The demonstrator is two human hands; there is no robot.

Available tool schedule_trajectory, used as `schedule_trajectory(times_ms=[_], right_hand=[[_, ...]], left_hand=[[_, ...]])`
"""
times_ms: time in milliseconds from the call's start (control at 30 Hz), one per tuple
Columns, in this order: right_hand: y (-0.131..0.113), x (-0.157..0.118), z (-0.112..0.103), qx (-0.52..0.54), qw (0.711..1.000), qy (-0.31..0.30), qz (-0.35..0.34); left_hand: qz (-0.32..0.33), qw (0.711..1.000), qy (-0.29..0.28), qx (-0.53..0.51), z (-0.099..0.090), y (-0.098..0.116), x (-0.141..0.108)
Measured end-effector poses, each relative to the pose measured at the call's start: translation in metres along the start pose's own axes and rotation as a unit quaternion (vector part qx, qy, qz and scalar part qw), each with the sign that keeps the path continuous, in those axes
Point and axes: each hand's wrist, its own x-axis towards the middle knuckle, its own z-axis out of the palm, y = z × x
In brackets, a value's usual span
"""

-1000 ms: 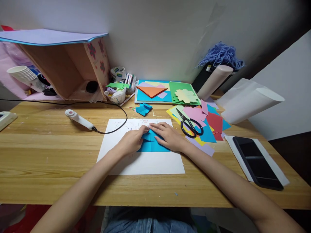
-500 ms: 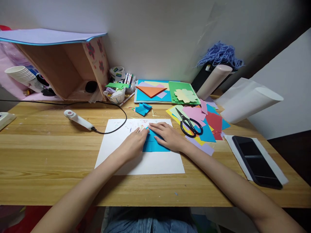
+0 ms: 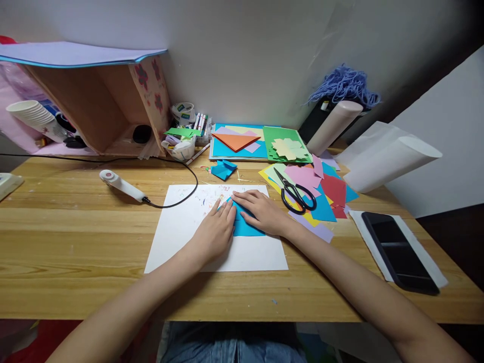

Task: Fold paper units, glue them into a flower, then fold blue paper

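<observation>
A blue sheet of folded paper point(image 3: 247, 227) lies on a larger white sheet point(image 3: 177, 222) marked with coloured specks. My left hand point(image 3: 217, 227) rests flat over its left part, fingers stretched out and covering much of that side. From the right, my right hand point(image 3: 262, 212) presses on the paper with its fingers extended toward the top corner. The fingertips of both hands nearly meet there. Just beyond the white sheet sits a small folded blue paper piece point(image 3: 223, 170).
Black-handled scissors point(image 3: 295, 194) lie on coloured paper scraps point(image 3: 333, 189) to the right. A phone point(image 3: 399, 252) is farther right. At left lies a white corded device point(image 3: 123, 186). An open box point(image 3: 94, 106), a tub of supplies point(image 3: 181, 150) and orange folded paper point(image 3: 236, 141) stand behind.
My left hand has slid right and flattened, its fingers now spread over the blue paper's left side and hiding more of it. My right hand stays in place.
</observation>
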Motion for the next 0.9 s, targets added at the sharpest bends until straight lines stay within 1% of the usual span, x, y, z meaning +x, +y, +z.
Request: schedule_trajectory(times_ms=[100, 167, 367, 500, 633, 733, 800, 900], right_hand=[[0.000, 0.000, 0.000, -0.004, 1.000, -0.001, 0.000], [0.000, 0.000, 0.000, -0.006, 1.000, -0.004, 0.001], [-0.001, 0.001, 0.000, -0.026, 0.999, -0.015, 0.010], [-0.002, 0.002, 0.000, -0.035, 0.999, -0.020, 0.018], [-0.004, 0.003, 0.001, -0.032, 0.999, -0.017, 0.029], [-0.006, 0.004, 0.002, -0.024, 0.999, -0.002, 0.037], [-0.007, 0.005, 0.003, -0.022, 0.999, 0.005, 0.046], [-0.010, 0.004, 0.003, -0.027, 0.998, 0.005, 0.058]], left_hand=[[-0.004, 1.000, -0.008, 0.008, 0.003, 0.001, 0.000], [-0.008, 1.000, -0.003, -0.001, 0.005, 0.001, 0.000], [-0.008, 0.997, 0.043, -0.058, 0.003, 0.001, 0.003], [-0.050, 0.997, 0.041, -0.034, 0.002, 0.007, 0.005], [-0.086, 0.996, 0.022, 0.022, 0.002, 0.016, 0.005], [-0.126, 0.991, -0.008, 0.047, 0.001, 0.019, 0.005], [-0.153, 0.986, -0.033, 0.053, -0.002, 0.019, 0.004], [-0.172, 0.982, -0.053, 0.052, -0.011, 0.018, 0.000]])
